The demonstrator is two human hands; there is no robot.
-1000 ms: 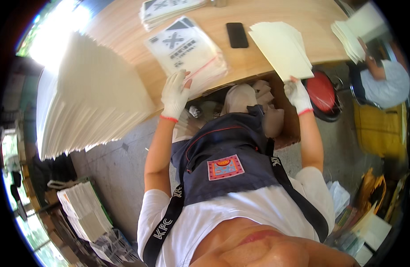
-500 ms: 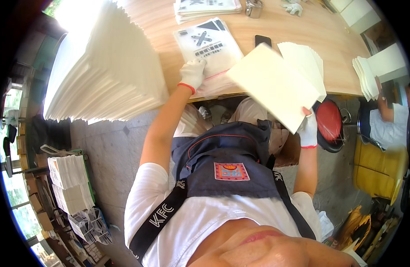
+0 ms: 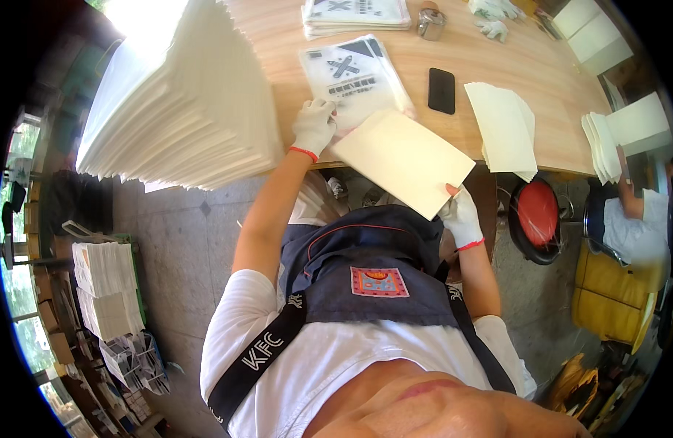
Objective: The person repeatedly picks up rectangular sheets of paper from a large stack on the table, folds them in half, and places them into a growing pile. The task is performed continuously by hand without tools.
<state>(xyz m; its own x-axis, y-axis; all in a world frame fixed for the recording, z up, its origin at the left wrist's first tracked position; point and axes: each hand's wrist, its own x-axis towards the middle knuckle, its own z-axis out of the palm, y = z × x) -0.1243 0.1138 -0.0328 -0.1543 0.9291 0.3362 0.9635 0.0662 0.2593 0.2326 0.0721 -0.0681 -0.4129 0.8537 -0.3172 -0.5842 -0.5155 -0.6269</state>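
My right hand [image 3: 462, 217], in a white glove with red cuff trim, grips the lower right corner of a cream sheaf of paper [image 3: 409, 160]. The sheaf is tilted across the table's near edge, and its far left end lies at the mouth of a clear plastic bag [image 3: 360, 102] printed in black. Whether that end is inside the bag or on top of it, I cannot tell. My left hand [image 3: 314, 125], gloved the same way, has its fingers closed at the near left edge of the bag, which lies on other such bags.
A tall stack of white paper [image 3: 197, 109] stands left. More bags [image 3: 354, 18], a glass jar [image 3: 430, 22] and loose gloves [image 3: 492, 29] lie at the back. Right are a black phone [image 3: 441, 91], fanned paper [image 3: 503, 130], a red stool [image 3: 537, 215] and another person's arm [image 3: 630, 186].
My right hand has moved left with the paper sheaf, bringing it to the bag's mouth. The phone and fanned paper are now uncovered. My left hand stays at the bag.
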